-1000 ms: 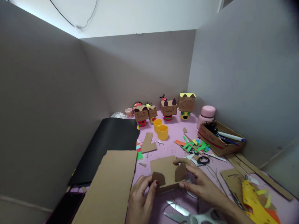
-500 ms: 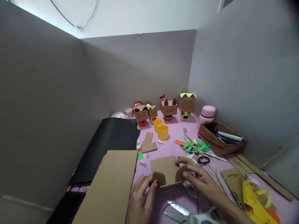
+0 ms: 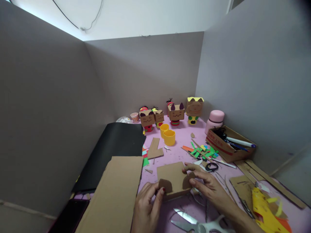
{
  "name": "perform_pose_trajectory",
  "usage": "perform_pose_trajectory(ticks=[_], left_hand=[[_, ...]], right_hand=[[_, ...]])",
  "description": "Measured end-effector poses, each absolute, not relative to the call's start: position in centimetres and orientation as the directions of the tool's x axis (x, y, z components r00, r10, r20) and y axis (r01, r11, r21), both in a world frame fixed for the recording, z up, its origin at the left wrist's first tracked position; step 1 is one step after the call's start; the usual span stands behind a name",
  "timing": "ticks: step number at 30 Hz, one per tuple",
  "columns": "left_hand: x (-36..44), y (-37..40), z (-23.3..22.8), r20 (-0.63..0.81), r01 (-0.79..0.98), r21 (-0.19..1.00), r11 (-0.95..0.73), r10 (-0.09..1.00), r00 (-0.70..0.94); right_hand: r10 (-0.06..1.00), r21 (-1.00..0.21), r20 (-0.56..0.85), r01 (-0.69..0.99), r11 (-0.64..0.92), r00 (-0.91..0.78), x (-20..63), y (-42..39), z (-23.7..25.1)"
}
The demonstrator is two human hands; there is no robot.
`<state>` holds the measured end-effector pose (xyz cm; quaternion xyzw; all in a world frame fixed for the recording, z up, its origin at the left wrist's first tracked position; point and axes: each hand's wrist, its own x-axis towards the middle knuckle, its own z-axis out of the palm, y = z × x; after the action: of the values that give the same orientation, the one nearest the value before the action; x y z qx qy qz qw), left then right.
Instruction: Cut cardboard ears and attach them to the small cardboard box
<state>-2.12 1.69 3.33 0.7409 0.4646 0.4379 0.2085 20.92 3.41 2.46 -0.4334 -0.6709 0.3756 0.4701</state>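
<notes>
Cardboard fills the near part of the pink desk [image 3: 179, 139]: a long brown sheet [image 3: 114, 194] runs off the near edge on the left, overlapping a black sheet [image 3: 114, 149] that lies along the left edge. Just right of the brown sheet, near the middle of the near edge, sits the cardboard box [image 3: 172, 177], held between both hands. The left hand [image 3: 145, 207] is curled, thumb and fingers pinching a small dark ear piece [image 3: 165, 185] against the box's left front. The right hand [image 3: 206, 186] wraps the box's right side, fingertips pressing a second ear piece [image 3: 187, 181] there. Scissors [image 3: 194, 222] lie at the near edge below the hands. An open carton of pens [image 3: 228, 142] stands by the right edge, green paper scraps [image 3: 204, 151] beside it. Two yellow cups [image 3: 167, 133] stand mid-desk, and box-headed figures [image 3: 176, 113] line the far edge.
</notes>
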Motion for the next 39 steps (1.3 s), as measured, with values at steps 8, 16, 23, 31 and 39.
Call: perform_pose_trajectory(ticks=[8,16,23,31,39], left_hand=[[-2.11,1.74,3.53,0.496,0.519,0.673,-0.527,0.842,0.212],[-2.06,1.7,3.72,0.532,0.517,0.648,-0.559,0.818,0.218],[-2.07,1.74,3.7,0.541,0.521,0.642,-0.563,0.813,0.214],[-2.11,1.77,3.55,0.53,0.529,0.637,-0.561,0.817,0.228],[-2.17,1.78,3.32,0.521,0.534,0.64,-0.552,0.823,0.227]], right_hand=[[0.935,-0.916,0.294,0.222,0.335,-0.201,20.97,3.46,2.14],[0.934,-0.914,0.298,0.224,0.338,-0.196,20.92,3.56,1.97],[0.934,-0.917,0.3,0.213,0.338,-0.192,20.89,3.43,1.95],[0.929,-0.91,0.308,0.222,0.351,-0.206,20.85,3.44,2.23],[0.926,-0.913,0.322,0.195,0.359,-0.197,20.86,3.52,1.78]])
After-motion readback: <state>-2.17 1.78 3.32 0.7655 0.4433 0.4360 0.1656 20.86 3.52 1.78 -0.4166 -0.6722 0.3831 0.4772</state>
